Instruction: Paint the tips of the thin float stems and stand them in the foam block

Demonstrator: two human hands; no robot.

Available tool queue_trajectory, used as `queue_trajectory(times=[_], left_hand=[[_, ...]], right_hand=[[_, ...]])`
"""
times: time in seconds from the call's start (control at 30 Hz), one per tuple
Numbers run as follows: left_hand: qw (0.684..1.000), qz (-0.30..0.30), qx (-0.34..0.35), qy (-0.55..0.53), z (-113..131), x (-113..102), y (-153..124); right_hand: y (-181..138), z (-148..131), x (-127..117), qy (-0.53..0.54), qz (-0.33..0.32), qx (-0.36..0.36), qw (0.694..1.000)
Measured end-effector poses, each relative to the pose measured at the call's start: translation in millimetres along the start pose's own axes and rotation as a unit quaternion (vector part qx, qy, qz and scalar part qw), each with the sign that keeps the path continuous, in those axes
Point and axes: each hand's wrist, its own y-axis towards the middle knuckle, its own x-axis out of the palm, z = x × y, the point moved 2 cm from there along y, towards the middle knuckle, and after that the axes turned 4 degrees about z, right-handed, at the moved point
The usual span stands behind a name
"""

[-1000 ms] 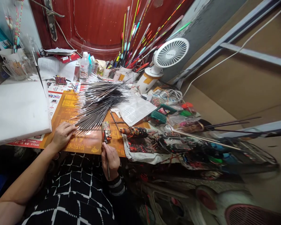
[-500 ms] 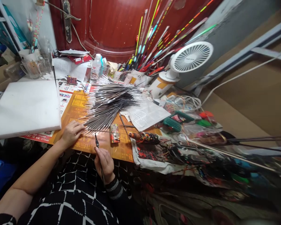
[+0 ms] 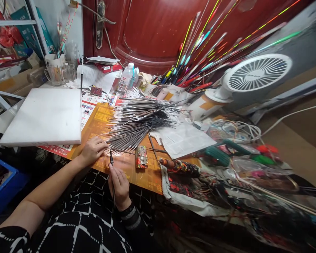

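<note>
My left hand is closed, its fingertips pinching the left end of a thin dark stick. The stick runs right, past a small colourful box, toward an orange-tipped, paint-spotted tool. Below it, my right hand grips a paintbrush with a black tip pointing up. That tip is at the stick, close to my left fingertips; whether they touch I cannot tell. Just beyond my hands lies a large pile of dark sticks with pale ends.
A white foam block stands on the left of the amber-covered table. Behind the pile are a bottle and a white fan. A paper sheet lies to the right, beside cluttered cables, bags and a paint-stained cloth.
The view has swung left, so everything sits farther right in the picture. The brush tip has risen slightly to the stick. Both hands keep their grips.
</note>
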Motion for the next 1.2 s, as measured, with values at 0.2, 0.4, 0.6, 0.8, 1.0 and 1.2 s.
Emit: queue_trajectory(times=[0.2,0.4,0.6,0.8,1.0,1.2], left_hand=[[1.0,0.001,0.003,-0.003,1.2,-0.7,-0.3],[1.0,-0.001,0.0,-0.003,1.5,-0.1,-0.3],[1.0,0.008,0.009,-0.005,1.0,0.0,-1.0],[1.0,0.014,0.011,-0.007,2.6,-1.1,-0.4],[1.0,0.011,0.015,0.015,3.3,-1.2,0.1],[0.997,0.024,0.048,0.049,3.4,-0.1,0.1]], right_hand=[[-2.9,0.3,1.5,-0.005,-0.01,0.007,1.0],[-4.3,0.4,0.9,-0.006,-0.017,0.014,1.0],[-4.1,0.3,1.5,-0.006,-0.02,0.01,1.0],[-3.6,-1.1,1.9,-0.015,-0.012,0.004,1.0],[-2.8,-1.9,0.9,-0.009,-0.008,0.001,1.0],[-3.7,-0.8,-3.5,0.009,-0.002,-0.014,1.0]])
